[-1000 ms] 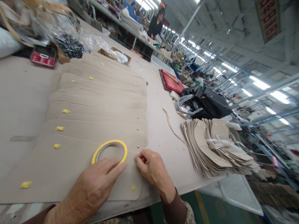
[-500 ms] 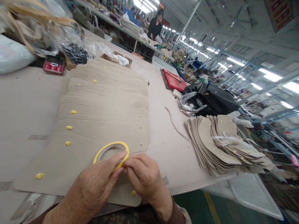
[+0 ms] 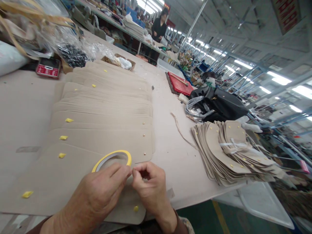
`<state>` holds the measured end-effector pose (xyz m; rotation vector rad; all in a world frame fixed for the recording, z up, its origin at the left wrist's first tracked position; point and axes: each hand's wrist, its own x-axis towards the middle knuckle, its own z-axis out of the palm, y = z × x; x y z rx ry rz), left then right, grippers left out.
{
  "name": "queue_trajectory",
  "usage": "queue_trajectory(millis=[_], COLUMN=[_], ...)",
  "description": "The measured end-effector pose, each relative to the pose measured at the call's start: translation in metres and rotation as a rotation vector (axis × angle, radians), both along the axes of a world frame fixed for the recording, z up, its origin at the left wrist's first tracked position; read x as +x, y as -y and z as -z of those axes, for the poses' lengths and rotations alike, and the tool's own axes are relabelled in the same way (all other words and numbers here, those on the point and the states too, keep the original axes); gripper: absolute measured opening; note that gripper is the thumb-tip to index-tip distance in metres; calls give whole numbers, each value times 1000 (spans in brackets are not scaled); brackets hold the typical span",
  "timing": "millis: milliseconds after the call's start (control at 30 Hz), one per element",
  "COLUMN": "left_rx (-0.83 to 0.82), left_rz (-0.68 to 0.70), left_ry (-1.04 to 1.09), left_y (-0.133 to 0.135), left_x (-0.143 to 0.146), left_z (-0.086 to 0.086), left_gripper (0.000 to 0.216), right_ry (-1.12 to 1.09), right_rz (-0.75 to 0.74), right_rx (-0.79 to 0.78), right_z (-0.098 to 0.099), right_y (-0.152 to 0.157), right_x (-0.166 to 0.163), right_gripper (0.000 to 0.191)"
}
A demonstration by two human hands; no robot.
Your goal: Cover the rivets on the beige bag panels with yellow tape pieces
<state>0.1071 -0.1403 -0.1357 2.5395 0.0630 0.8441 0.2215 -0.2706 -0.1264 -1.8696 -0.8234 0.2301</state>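
Note:
My left hand [image 3: 97,193] grips the near rim of a yellow tape roll [image 3: 112,157] that lies on the nearest beige leather panel [image 3: 56,182]. My right hand [image 3: 148,187] is closed in a pinch right beside the roll's edge, fingertips meeting those of the left hand. What the pinch holds is too small to make out. Beige panels [image 3: 104,107] lie overlapped in a row up the table, each with small yellow tape tabs [image 3: 63,137] at the left and a metal stud [image 3: 143,134] at the right.
A fanned stack of small beige flaps [image 3: 231,152] lies right of my hands. Behind it are a black bag [image 3: 219,104] and a red tray [image 3: 180,85]. A red calculator [image 3: 48,68] and plastic bags [image 3: 73,52] sit far left. A person [image 3: 159,27] stands at a distant table.
My right hand moved left from the panel's edge to the tape roll and met the left hand's fingertips. It now pinches at the roll's rim. The left hand stayed on the roll.

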Motion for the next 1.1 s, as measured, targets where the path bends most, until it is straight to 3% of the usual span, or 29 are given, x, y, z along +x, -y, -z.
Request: queue_trajectory(millis=[100,200,367,733,900,1033,1100], left_rx=[62,170,305,279,259,260,271], left_rz=[52,4,-14,38,4,27,28], left_ry=[30,-32,-172,-178,-196,-187,-181], left_y=[2,0,-6,-8,-6,-6,-7], left_x=[6,12,18,15,15,15,16], left_z=[2,14,27,28,31,29,28], left_gripper=[24,29,27,29,29,25,24], right_ry=[-454,-541,-460,17,44,-54,43], right_rz=[130,120,75,14,36,118,71], right_rx=[-29,-63,-170,-435,-453,-331,-275], right_z=[7,15,19,12,13,15,18], right_y=[1,5,3,-12,-5,11,16], right_x=[25,51,70,66,68,65,59], right_gripper=[19,29,27,16,16,15,16])
